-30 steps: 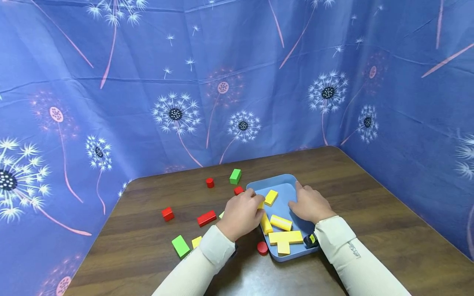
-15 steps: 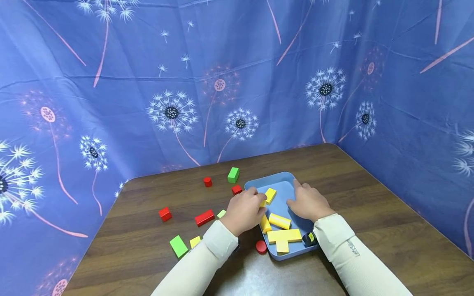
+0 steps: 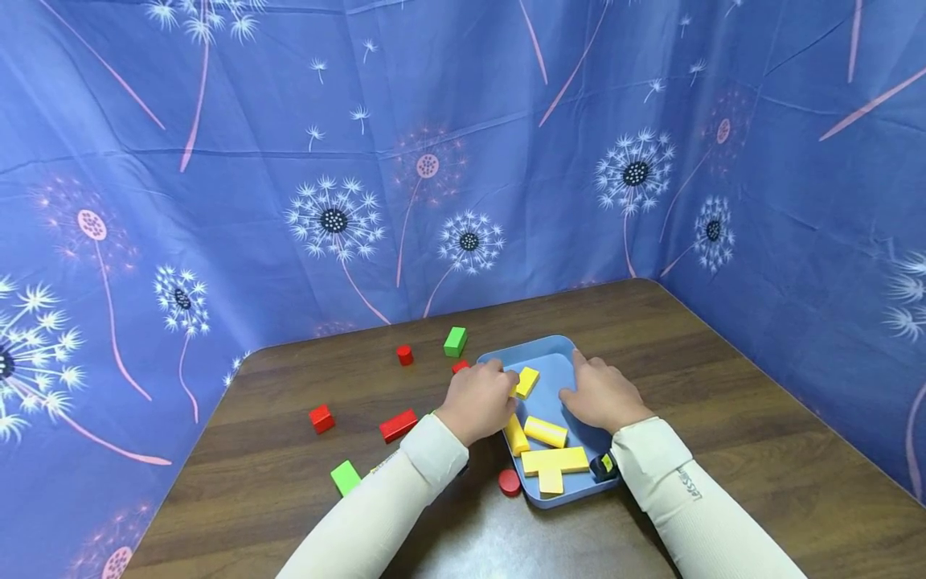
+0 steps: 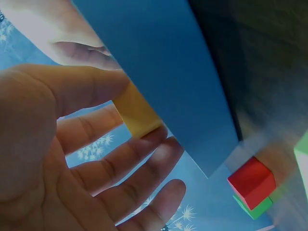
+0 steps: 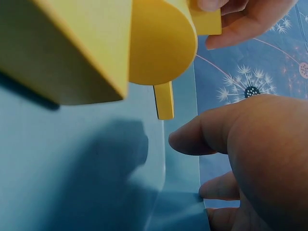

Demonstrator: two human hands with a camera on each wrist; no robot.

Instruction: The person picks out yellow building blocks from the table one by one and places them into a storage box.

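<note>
My left hand (image 3: 479, 400) is at the left rim of the blue tray (image 3: 526, 352). Its thumb and fingers pinch a yellow block (image 4: 137, 113), seen in the left wrist view beside the tray wall. My right hand (image 3: 604, 396) lies at the tray's right side. In the right wrist view its thumb (image 5: 185, 139) stands apart on the inner side, while other fingers touch the wall's outer edge. Inside the tray lie a loose yellow block (image 3: 527, 382), a yellow cylinder (image 3: 546, 432), a longer yellow piece (image 3: 516, 437) and a yellow bar (image 3: 555, 461) with a smaller block (image 3: 551, 482) against it.
Left of the tray, the wooden table bears a red disc (image 3: 510, 482), a red bar (image 3: 398, 426), a red cube (image 3: 321, 418), a red cylinder (image 3: 405, 355) and green blocks (image 3: 455, 342). A blue dandelion-print cloth (image 3: 463, 161) hangs behind.
The left hand stays at the tray's left rim with its yellow block, shifting slightly. Its sleeve now covers most of a small yellow block and a light green one. The right hand stays put.
</note>
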